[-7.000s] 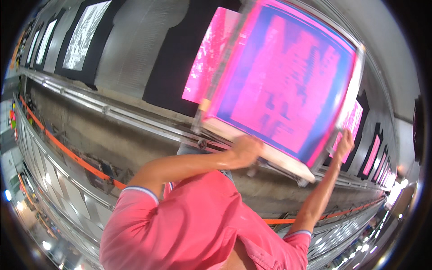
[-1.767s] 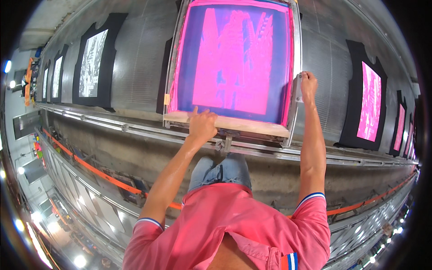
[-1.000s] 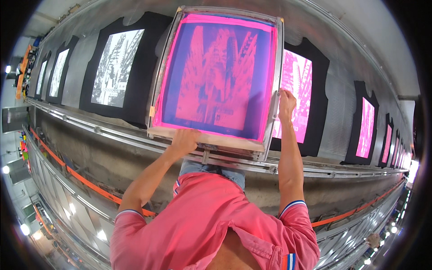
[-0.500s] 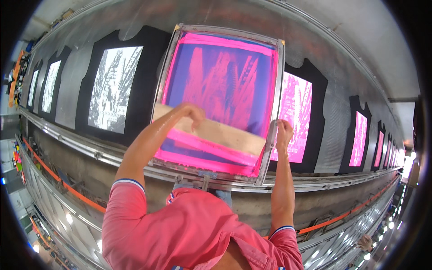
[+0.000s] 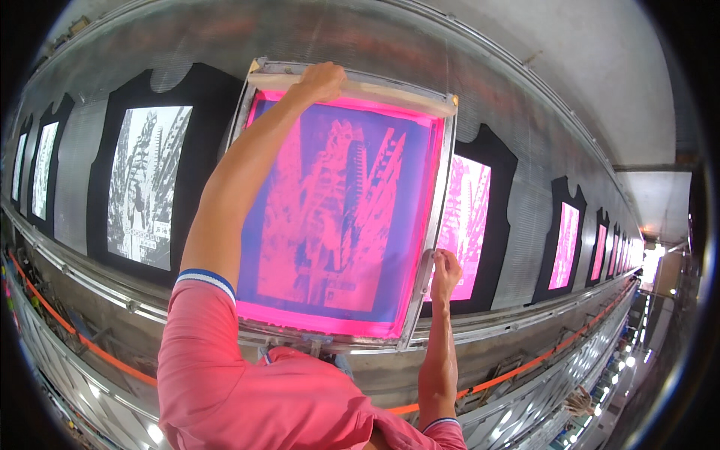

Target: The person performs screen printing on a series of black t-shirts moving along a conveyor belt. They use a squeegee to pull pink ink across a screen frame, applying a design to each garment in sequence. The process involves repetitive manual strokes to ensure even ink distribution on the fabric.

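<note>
My left hand [image 5: 321, 82] is closed on a wooden squeegee [image 5: 397, 97] at the far end of a metal-framed screen [image 5: 337, 225]. The screen's mesh is blue with a mottled pink pattern and thick pink ink round its edges. My right hand [image 5: 446, 270] is closed on the frame's right rail [image 5: 444, 180], low on that side. Just right of the frame lies a black T-shirt [image 5: 502, 187] with a pink printed panel, partly hidden by the screen. A black T-shirt with a white print [image 5: 146, 195] lies to the left.
More printed black T-shirts [image 5: 570, 210] lie in rows both ways along the long metal table [image 5: 529, 255]. A metal rail [image 5: 127, 304] runs along its near edge, with an orange beam [image 5: 45, 307] below. A pale wall or ledge [image 5: 600, 82] stands beyond the far edge.
My left hand has moved the squeegee from the screen's near end across the mesh to the far end. My right hand stays on the frame. The screen sits lower in view.
</note>
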Tool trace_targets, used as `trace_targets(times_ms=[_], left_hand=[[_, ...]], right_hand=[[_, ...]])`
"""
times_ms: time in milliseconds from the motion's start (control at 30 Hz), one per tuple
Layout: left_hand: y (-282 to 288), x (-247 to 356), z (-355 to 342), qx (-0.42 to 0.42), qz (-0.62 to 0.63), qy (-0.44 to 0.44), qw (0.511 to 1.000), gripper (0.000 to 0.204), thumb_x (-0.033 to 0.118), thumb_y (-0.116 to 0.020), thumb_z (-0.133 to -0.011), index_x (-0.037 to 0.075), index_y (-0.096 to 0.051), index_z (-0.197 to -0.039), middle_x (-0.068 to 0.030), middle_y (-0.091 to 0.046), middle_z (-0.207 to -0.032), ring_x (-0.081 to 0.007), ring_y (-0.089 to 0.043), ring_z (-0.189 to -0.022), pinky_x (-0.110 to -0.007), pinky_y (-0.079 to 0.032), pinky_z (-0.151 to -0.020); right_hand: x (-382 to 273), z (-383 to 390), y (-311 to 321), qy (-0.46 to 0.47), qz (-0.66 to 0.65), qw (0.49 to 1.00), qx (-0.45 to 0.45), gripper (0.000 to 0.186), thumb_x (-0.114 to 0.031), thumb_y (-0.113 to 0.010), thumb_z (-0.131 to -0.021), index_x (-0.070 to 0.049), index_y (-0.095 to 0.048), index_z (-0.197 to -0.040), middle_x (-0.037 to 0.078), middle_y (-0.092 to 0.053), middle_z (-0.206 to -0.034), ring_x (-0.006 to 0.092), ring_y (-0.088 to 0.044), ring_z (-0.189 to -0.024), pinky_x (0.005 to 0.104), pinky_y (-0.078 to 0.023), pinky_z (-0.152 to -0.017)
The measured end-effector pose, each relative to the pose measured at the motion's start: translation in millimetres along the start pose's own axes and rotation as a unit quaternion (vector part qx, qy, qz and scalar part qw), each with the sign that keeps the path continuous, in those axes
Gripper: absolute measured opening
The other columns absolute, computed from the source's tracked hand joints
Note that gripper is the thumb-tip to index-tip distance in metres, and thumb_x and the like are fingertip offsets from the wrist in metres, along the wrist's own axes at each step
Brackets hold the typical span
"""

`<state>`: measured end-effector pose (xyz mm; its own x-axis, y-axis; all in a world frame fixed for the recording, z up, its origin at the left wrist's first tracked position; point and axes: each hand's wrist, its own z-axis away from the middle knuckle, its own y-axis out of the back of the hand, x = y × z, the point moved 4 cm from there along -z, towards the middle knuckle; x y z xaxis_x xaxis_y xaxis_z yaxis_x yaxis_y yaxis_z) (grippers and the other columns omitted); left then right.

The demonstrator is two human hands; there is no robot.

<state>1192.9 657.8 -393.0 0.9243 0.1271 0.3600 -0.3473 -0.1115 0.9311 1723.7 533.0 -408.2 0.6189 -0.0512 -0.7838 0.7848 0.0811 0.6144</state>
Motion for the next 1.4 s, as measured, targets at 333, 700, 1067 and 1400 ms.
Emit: trace_targets(times_ms=[333,700,1067,1400], left_hand=[[-20,34,71,0.030,-0.004,0.002,1.000,0.035,0.008,-0.061,-0.075,0.018,-0.075,-0.105,-0.0163,-0.073,-0.093,-0.0388,-0.069,-0.090,-0.053,-0.054,-0.080],[-77,124,421,0.102,0.120,-0.100,0.982,0.051,0.003,-0.055,-0.071,0.005,-0.069,-0.120,-0.0171,-0.070,-0.119,-0.0345,-0.063,-0.119,-0.048,-0.047,-0.106],[-91,188,554,0.053,0.021,-0.045,0.997,0.065,-0.005,-0.055,-0.062,0.005,-0.067,-0.124,-0.0155,-0.068,-0.125,-0.0326,-0.062,-0.122,-0.047,-0.045,-0.106],[-12,66,576,0.065,0.065,-0.007,0.996,0.046,-0.012,-0.059,-0.066,0.004,-0.074,-0.106,-0.0184,-0.073,-0.109,-0.0359,-0.069,-0.107,-0.045,-0.054,-0.093]], right_hand=[[-3,5,11,0.034,0.011,0.999,0.031,0.026,-0.021,-0.069,-0.090,0.002,-0.073,-0.102,0.011,-0.072,-0.082,0.0160,-0.066,-0.078,0.0319,-0.051,-0.071],[-1,-18,-13,0.045,0.017,0.999,0.011,0.039,-0.037,-0.067,-0.084,-0.003,-0.075,-0.101,0.024,-0.072,-0.086,0.0405,-0.071,-0.085,0.0452,-0.054,-0.076],[29,-16,-23,0.013,-0.133,0.991,-0.015,0.034,-0.031,-0.067,-0.085,-0.003,-0.074,-0.101,0.016,-0.073,-0.077,0.0229,-0.070,-0.065,0.0400,-0.054,-0.061],[-119,58,-103,0.012,-0.011,1.000,-0.009,0.036,-0.035,-0.060,-0.084,-0.005,-0.075,-0.099,0.025,-0.072,-0.091,0.0433,-0.071,-0.086,0.0496,-0.057,-0.081]])
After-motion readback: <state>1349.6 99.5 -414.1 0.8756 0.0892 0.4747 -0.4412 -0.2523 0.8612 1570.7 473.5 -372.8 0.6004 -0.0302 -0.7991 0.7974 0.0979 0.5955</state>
